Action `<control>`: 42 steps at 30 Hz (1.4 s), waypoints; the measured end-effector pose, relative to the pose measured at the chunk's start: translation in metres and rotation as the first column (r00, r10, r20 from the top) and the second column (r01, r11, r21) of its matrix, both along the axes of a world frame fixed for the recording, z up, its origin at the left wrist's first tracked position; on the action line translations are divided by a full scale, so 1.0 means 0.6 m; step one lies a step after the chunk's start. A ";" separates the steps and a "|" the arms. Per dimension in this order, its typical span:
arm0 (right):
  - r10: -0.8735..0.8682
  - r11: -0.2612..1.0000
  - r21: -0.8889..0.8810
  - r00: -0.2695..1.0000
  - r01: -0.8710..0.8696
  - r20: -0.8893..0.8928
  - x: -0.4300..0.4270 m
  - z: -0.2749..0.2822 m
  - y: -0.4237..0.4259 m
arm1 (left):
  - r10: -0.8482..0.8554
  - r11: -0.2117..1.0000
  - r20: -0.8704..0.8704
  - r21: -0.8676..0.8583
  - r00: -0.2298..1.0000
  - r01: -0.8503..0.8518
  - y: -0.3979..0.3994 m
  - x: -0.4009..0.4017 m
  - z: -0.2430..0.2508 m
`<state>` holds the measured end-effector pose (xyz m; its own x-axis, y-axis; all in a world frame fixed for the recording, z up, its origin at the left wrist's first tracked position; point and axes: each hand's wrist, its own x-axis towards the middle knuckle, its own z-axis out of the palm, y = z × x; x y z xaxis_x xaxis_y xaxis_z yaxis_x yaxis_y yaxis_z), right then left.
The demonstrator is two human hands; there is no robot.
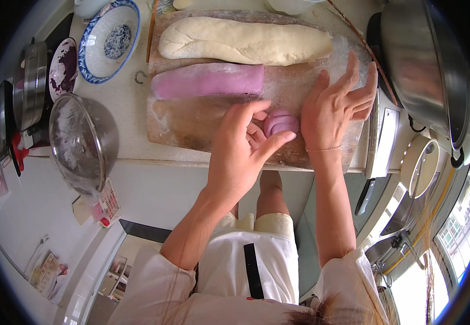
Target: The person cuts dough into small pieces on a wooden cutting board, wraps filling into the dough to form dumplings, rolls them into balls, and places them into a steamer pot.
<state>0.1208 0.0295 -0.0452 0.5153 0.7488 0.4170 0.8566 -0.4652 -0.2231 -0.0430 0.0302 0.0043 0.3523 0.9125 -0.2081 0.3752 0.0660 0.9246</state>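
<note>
My left hand (243, 130) curls its thumb and fingers around a small folded piece of purple dough (280, 122), low on the floured wooden cutting board (186, 126). Just to the right of that piece is my right hand (336, 103), fingers spread and nothing in its grasp. Above my left hand lies a short purple dough log (208, 81) with a straight-cut right end. A longer, thicker cream-coloured dough log (243, 40) stretches along the far side of the board. Flour dusts both logs.
A cleaver (381, 142) rests right of the board, near a large metal pot (409, 53). On the left are a flour-dusted metal bowl (107, 134), a blue-rimmed bowl (86, 73) and a bowl with purple residue (63, 71). The counter's front edge (157, 161) runs below the board.
</note>
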 end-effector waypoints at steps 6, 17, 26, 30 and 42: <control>0.238 0.967 0.149 0.943 -0.207 -0.232 -0.029 0.004 0.001 | 0.133 0.991 0.089 0.013 0.987 -0.135 -0.019 0.003 -0.025; 0.276 0.951 -0.108 0.953 -0.290 -0.128 -0.081 0.029 -0.024 | 0.060 0.969 0.253 -0.249 0.966 0.005 -0.032 -0.033 -0.016; 0.121 0.763 0.445 0.572 0.470 -0.812 -0.071 0.028 -0.008 | 0.058 0.984 0.054 0.165 0.997 -0.066 -0.033 0.022 -0.011; 0.202 0.776 0.536 0.673 0.333 -0.711 -0.033 0.020 -0.024 | 0.095 0.980 -0.026 0.178 0.995 -0.089 -0.039 0.035 -0.031; 0.246 0.966 0.106 0.963 -0.235 -0.106 0.032 0.008 0.008 | -0.034 0.963 0.018 0.267 0.999 0.028 -0.025 0.017 -0.028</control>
<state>0.1401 0.0344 -0.0403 0.3745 0.8179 0.4368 0.9057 -0.2219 -0.3611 -0.0331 0.0151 -0.0125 0.3833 0.9223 0.0496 0.3521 -0.1955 0.9153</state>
